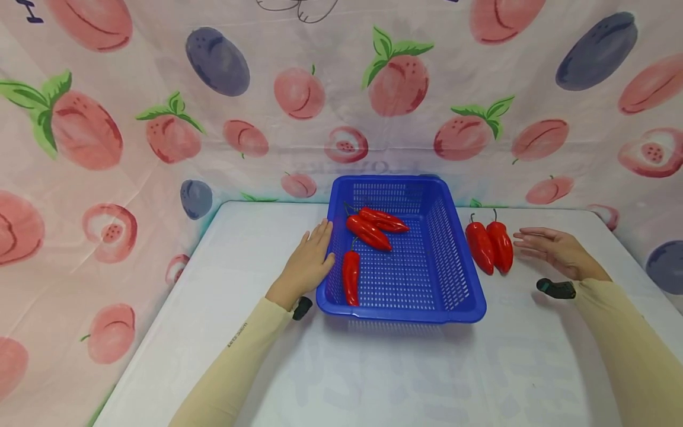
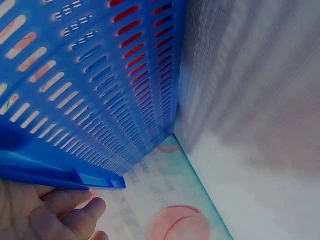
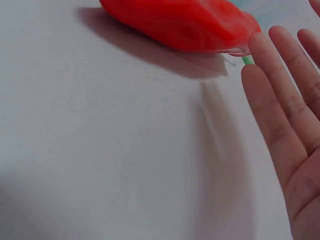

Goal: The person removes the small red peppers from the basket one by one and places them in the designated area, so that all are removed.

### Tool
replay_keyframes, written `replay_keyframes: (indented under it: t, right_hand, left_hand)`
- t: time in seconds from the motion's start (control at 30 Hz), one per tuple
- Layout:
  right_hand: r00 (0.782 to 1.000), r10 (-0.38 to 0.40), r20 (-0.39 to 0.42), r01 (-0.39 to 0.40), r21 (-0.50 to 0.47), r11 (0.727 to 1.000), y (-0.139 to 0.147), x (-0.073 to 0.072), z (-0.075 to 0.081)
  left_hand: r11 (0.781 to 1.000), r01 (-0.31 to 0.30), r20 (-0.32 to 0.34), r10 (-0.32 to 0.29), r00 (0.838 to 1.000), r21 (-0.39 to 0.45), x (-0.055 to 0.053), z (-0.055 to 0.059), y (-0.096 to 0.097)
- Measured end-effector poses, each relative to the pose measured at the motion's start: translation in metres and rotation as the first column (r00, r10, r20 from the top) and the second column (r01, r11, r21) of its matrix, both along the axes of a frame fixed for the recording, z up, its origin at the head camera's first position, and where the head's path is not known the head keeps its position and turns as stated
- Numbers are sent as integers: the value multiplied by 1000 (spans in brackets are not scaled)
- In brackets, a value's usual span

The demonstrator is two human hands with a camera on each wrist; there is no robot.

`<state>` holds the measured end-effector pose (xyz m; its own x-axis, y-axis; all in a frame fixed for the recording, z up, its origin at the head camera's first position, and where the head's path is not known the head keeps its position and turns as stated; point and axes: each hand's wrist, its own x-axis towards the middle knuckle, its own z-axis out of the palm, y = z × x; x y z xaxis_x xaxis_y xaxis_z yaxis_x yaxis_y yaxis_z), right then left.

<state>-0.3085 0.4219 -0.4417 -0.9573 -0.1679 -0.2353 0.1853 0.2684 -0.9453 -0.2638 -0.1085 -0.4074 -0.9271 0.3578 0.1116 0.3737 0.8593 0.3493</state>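
Peppers [image 1: 500, 244] just beside loosely spread fingers of right hand [image 1: 557, 252]; basket [image 1: 400, 314] against nearly straight fingers of left hand [image 1: 306, 258]

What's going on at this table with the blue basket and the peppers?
A person's left hand rests against the left rim of a blue basket on a white table. Three red peppers lie inside, toward its left side. Two more red peppers lie side by side on the table, just right of the basket. The right hand is close beside that pair, fingers extended, holding nothing.
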Motion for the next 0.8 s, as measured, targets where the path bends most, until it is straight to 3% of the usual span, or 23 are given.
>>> replay_keyframes:
  t: [0.13, 0.33, 0.47, 0.6, 0.8]
  right_hand:
    - [1000, -6, -3, 6, -75, 997, 0, 0, 2]
    - [999, 6, -45, -9, -55, 998, 1, 1, 10]
    - [996, 41, -73, -52, -159, 986, 2, -1, 17]
    - [994, 50, -102, -65, -145, 987, 2, -3, 26]
    - [993, 19, -115, -20, -12, 1000, -4, -6, 43]
  left_hand:
    - [1000, 3, 4, -3, 1000, 0, 0, 0, 0]
    - [1000, 6, -1, -6, 1000, 2, 1, 0, 1]
    - [1000, 7, -6, -7, 1000, 7, 1, 1, 1]
    - [1000, 3, -5, -3, 1000, 6, 1, 0, 0]
    - [1000, 2, -5, -2, 1000, -3, 0, 0, 0]
